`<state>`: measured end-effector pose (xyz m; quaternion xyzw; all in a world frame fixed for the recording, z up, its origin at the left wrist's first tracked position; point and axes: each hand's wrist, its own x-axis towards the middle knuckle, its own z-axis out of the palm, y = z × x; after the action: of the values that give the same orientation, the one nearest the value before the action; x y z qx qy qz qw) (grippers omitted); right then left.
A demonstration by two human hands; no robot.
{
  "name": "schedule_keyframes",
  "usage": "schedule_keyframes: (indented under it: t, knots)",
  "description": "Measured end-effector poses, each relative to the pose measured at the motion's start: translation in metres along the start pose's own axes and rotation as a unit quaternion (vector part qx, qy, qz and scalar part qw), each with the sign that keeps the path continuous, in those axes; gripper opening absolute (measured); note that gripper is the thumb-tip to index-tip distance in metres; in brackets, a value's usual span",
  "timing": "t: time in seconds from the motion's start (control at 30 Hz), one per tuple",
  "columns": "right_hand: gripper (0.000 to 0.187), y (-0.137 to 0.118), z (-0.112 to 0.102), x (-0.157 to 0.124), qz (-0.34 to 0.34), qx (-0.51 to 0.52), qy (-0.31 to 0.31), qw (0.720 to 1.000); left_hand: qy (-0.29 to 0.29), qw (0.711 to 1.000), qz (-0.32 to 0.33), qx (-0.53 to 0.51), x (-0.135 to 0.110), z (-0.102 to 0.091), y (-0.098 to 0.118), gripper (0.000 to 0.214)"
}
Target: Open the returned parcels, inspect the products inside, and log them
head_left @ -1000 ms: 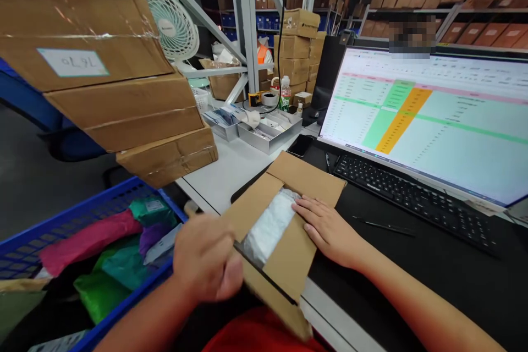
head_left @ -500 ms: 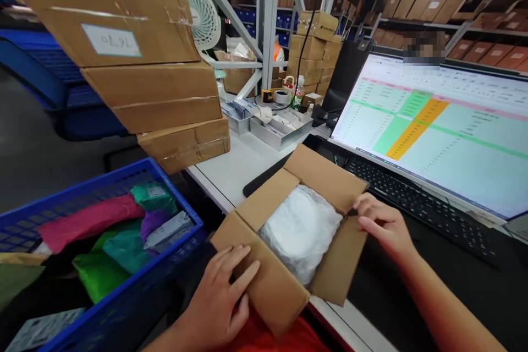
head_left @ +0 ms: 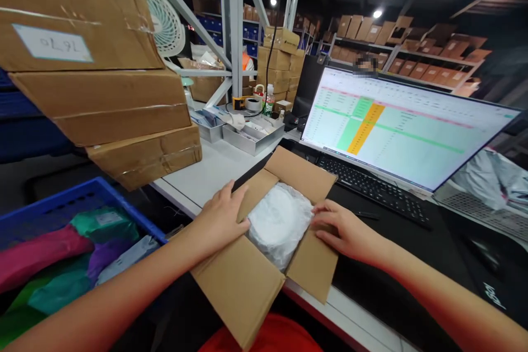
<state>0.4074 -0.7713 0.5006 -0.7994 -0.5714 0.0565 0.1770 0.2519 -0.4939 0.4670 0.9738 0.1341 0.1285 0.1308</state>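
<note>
A cardboard box point(head_left: 243, 291) sits open at the table's front edge, its flaps folded outward. Inside lies a round white item in clear plastic wrap point(head_left: 278, 223); what is under the wrap cannot be made out. My left hand point(head_left: 225, 214) rests over the left flap, fingers stretched out, thumb near the wrapping. On the opposite side, my right hand point(head_left: 344, 229) has its fingers slightly bent and apart, tips at the box's right edge beside the wrapped item. Neither hand grips anything that I can see.
A blue basket point(head_left: 124, 206) with colourful packages stands at left, below stacked cartons point(head_left: 103, 102). Metal trays point(head_left: 251, 143) lie behind the box. To the right are a keyboard point(head_left: 371, 187), a monitor point(head_left: 412, 126) and a mouse point(head_left: 480, 253).
My left hand has moved from the near flap forward to the left flap. My right hand has left the flap's corner for the wrapping's edge. The view has turned right.
</note>
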Motion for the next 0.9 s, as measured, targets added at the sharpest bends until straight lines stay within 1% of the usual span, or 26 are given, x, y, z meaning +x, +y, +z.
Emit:
schedule_keyframes:
  t: [0.03,0.1,0.13,0.17,0.2,0.23,0.27,0.33,0.37,0.4,0.47,0.5,0.53,0.57,0.6,0.63,0.67,0.7,0.73,0.77,0.8,0.83,0.87,0.9]
  knots:
    - [0.023,-0.005,-0.004,0.009,0.029,0.0,0.004,1.0,-0.009,1.0,-0.007,0.001,0.005,-0.003,-0.001,0.068]
    - [0.03,-0.01,-0.006,0.029,0.105,-0.026,-0.016,0.994,-0.007,1.0,0.001,-0.022,0.013,-0.013,-0.008,0.048]
    - [0.034,-0.011,-0.004,0.039,0.136,-0.04,-0.032,0.989,0.007,0.999,0.003,-0.046,0.016,-0.018,-0.015,0.038]
    - [0.037,-0.011,0.0,0.049,0.155,-0.049,-0.048,0.986,0.024,0.996,-0.003,-0.086,0.019,-0.022,-0.022,0.035]
    - [0.041,-0.011,0.005,0.059,0.163,-0.047,-0.06,0.984,0.031,0.988,-0.02,-0.147,0.021,-0.026,-0.031,0.037]
    - [0.046,-0.01,0.01,0.068,0.164,-0.036,-0.066,0.984,0.032,0.972,-0.054,-0.228,0.023,-0.027,-0.041,0.04]
    - [0.054,-0.01,0.015,0.077,0.164,-0.021,-0.068,0.984,0.03,0.944,-0.1,-0.313,0.025,-0.026,-0.05,0.042]
    - [0.068,-0.011,0.022,0.089,0.171,0.008,-0.057,0.984,0.025,0.876,-0.191,-0.443,0.026,-0.017,-0.066,0.043]
    - [0.07,-0.012,0.023,0.093,0.175,0.019,-0.039,0.984,0.024,0.852,-0.222,-0.474,0.025,-0.011,-0.072,0.042]
    - [0.066,-0.013,0.023,0.095,0.176,0.023,-0.016,0.984,0.028,0.842,-0.24,-0.482,0.024,-0.005,-0.076,0.042]
    - [0.049,-0.016,0.018,0.095,0.148,0.058,0.026,0.987,0.041,0.849,-0.244,-0.467,0.021,0.003,-0.082,0.042]
    - [0.038,-0.018,0.014,0.093,0.118,0.101,0.036,0.987,0.053,0.851,-0.245,-0.463,0.021,0.004,-0.084,0.043]
    - [0.028,-0.02,0.011,0.091,0.083,0.161,0.039,0.983,0.071,0.858,-0.236,-0.45,0.02,0.0,-0.086,0.044]
    - [0.022,-0.021,0.009,0.088,0.047,0.23,0.039,0.971,0.091,0.876,-0.213,-0.423,0.021,-0.006,-0.087,0.046]
    - [0.023,-0.022,0.007,0.084,0.016,0.297,0.039,0.954,0.107,0.903,-0.171,-0.38,0.021,-0.016,-0.088,0.048]
    - [0.028,-0.023,0.006,0.081,-0.004,0.351,0.044,0.935,0.108,0.933,-0.113,-0.325,0.022,-0.028,-0.088,0.048]
    - [0.034,-0.024,0.005,0.078,-0.013,0.387,0.053,0.921,0.094,0.959,-0.046,-0.264,0.023,-0.041,-0.087,0.047]
    - [0.038,-0.026,0.004,0.075,-0.017,0.411,0.065,0.909,0.069,0.976,0.019,-0.207,0.024,-0.055,-0.085,0.047]
    - [0.039,-0.028,0.003,0.072,-0.02,0.428,0.079,0.9,0.04,0.983,0.071,-0.162,0.024,-0.067,-0.081,0.051]
    - [0.04,-0.032,0.0,0.069,-0.026,0.442,0.092,0.892,0.016,0.985,0.107,-0.136,0.024,-0.077,-0.076,0.06]
    - [0.04,-0.036,-0.004,0.067,-0.038,0.45,0.106,0.886,0.002,0.984,0.135,-0.12,0.024,-0.084,-0.069,0.074]
    - [0.04,-0.042,-0.009,0.064,-0.058,0.449,0.112,0.884,0.0,0.981,0.159,-0.111,0.024,-0.089,-0.061,0.095]
    - [0.039,-0.049,-0.016,0.062,-0.085,0.435,0.098,0.891,0.001,0.977,0.183,-0.106,0.024,-0.092,-0.053,0.116]
    - [0.038,-0.056,-0.022,0.059,-0.118,0.409,0.055,0.903,0.0,0.972,0.208,-0.105,0.024,-0.092,-0.044,0.13]
